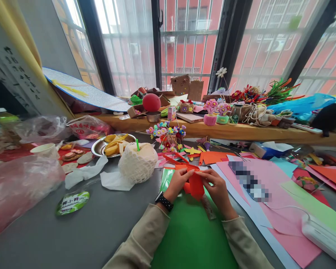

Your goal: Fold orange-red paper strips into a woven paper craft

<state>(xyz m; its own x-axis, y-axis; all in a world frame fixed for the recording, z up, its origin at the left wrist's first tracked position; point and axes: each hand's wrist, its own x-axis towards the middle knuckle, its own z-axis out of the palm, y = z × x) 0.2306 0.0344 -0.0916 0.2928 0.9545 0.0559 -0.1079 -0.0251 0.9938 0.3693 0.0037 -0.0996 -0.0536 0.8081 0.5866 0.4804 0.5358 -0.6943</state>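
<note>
Both hands meet over a green sheet (196, 239) and grip a folded piece of red-orange paper (196, 186). My left hand (179, 182), with a dark watch on its wrist, pinches the paper's upper left side. From the right, my right hand (216, 186) holds the upper edge between thumb and fingers. Part of the paper hangs down between the hands, and narrow strips of it stick out toward the back left. A small whitish stick or tube (208, 207) lies on the green sheet under my right hand.
Left of the hands stands a coconut in white foam net (138, 162), near a metal plate (95, 147) with banana peels. Pink paper (282, 209), a white power strip (324, 239) and a pixelated object lie right. Craft flowers (168, 136) stand behind; a wooden ledge (190, 129) runs along the windows.
</note>
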